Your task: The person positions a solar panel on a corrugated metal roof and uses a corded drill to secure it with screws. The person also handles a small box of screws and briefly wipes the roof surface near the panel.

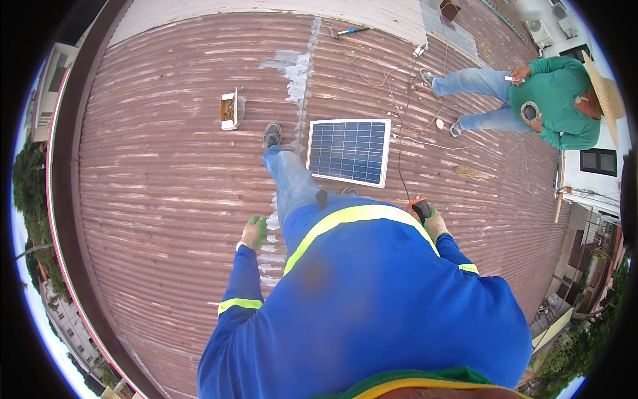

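Note:
My right hand, in a green and pale work glove, grips an orange and black corded power tool beside my right hip. Its exact kind is partly hidden by the hand and my body. From it a dark cord runs up the roof. My left hand, gloved the same way, hangs by my left thigh with its fingers loosely extended and nothing seen in it. In front of my feet, a framed blue solar panel lies flat on the reddish-brown corrugated roof.
A small open box of loose small pieces sits ahead on the left. Farther off lies a blue-handled hammer. Cords trail across the right side. There a co-worker in green stands holding a round object. The roof edge is at far left.

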{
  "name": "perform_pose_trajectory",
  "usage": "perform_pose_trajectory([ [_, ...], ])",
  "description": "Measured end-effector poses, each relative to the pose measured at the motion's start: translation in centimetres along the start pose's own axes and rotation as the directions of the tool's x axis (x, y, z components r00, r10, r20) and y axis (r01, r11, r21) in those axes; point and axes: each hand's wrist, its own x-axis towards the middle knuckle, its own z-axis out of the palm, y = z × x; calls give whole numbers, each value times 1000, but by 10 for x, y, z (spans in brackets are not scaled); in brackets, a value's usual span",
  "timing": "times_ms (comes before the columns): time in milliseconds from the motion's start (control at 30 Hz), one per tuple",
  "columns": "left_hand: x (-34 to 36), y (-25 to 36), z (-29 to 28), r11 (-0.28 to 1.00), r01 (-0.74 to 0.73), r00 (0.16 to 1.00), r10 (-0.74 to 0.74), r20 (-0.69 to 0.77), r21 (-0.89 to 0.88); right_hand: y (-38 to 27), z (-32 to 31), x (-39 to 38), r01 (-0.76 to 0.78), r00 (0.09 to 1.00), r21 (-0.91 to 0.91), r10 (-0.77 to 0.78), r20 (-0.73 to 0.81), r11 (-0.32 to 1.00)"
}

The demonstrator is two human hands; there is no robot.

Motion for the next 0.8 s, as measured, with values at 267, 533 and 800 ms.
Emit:
perform_pose_trajectory([
  [267,-38,33,4,994,-26,995,37,-98,106,22,10,17,22,1000,-41,-21,22,999],
  [533,-84,69,38,904,-110,974,181,-136,413,34,15,27,-29,994,-124,42,101,992],
  [800,-77,55,31,959,-63,994,85,-67,275,31,24,40,-45,997,-118,53,62,992],
])
